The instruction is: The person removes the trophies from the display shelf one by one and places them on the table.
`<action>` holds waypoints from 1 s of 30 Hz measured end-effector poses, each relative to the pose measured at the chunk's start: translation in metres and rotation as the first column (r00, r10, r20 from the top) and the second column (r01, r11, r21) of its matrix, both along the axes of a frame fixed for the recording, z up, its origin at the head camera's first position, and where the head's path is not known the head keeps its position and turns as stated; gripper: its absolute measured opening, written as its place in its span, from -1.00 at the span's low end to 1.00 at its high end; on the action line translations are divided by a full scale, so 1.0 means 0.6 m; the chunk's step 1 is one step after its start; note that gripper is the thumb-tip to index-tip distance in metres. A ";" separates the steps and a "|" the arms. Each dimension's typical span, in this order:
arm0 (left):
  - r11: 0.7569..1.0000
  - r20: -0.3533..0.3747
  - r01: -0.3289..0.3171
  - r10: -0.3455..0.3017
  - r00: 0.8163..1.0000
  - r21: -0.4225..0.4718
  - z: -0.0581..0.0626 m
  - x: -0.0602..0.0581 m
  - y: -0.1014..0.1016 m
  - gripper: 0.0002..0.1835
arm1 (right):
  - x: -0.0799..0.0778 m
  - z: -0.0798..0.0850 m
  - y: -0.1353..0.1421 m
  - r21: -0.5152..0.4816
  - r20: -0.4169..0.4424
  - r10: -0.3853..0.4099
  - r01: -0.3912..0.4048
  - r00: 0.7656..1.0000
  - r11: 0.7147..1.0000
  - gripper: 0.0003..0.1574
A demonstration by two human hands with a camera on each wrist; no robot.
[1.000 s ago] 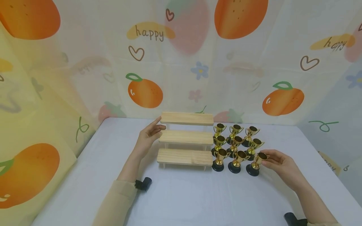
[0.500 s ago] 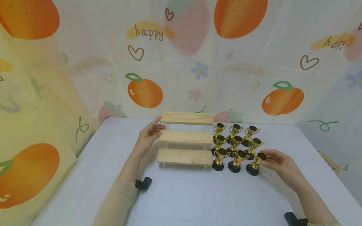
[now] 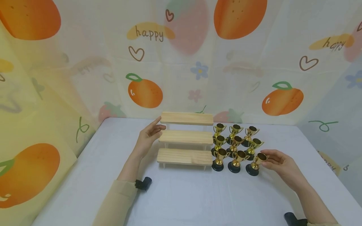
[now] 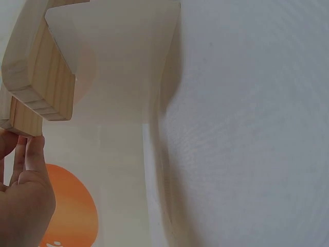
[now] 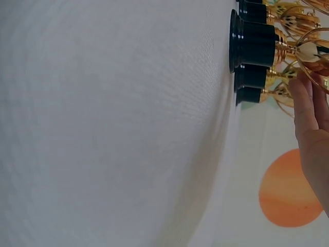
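A three-step wooden display shelf (image 3: 185, 137) with pale legs stands at the middle of the table. My left hand (image 3: 145, 138) touches its left end with outstretched fingers; in the left wrist view the fingertips (image 4: 35, 146) meet the end of a wooden board (image 4: 25, 118). Right of the shelf, several small gold trophy cups on black bases stand upright in three rows. My right hand (image 3: 284, 166) touches the front right trophy (image 3: 255, 163) near its handle, fingers fairly straight. In the right wrist view that trophy's black base (image 5: 254, 45) rests on the table.
A white cloth covers the table (image 3: 181, 197). Behind it hangs a fruit-patterned curtain (image 3: 175, 69), close to the shelf's back. The trophy at front left (image 3: 219, 160) stands close beside the shelf's lowest step.
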State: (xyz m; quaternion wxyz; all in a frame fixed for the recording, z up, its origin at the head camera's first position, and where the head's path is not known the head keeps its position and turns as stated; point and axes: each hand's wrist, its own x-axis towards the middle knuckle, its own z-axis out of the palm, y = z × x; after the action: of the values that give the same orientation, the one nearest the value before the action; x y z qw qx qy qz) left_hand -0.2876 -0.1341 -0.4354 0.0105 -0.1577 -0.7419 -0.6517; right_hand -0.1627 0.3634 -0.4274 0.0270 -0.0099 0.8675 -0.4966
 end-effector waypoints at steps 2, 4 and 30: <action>1.000 0.003 0.005 -0.005 1.000 0.008 0.001 0.000 0.000 -0.33 | 0.000 0.000 0.001 0.035 -0.018 -0.015 0.015 1.000 0.999 -0.34; 1.000 0.001 0.004 -0.004 1.000 0.008 0.001 0.001 0.001 -0.33 | 0.000 0.001 0.002 0.061 -0.043 -0.034 0.036 0.999 0.998 -0.34; 0.661 -0.236 -0.264 0.134 0.963 -0.702 0.106 0.040 0.036 -0.33 | -0.075 0.118 -0.208 0.264 -0.481 -0.086 0.238 0.873 0.935 -0.26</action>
State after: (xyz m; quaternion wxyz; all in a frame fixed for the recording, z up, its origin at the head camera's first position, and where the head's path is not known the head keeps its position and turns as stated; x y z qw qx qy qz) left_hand -0.2635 -0.1127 -0.3718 0.0792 -0.1195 -0.9484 -0.2829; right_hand -0.2079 0.2387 -0.3566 -0.2211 -0.0496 0.9143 -0.3357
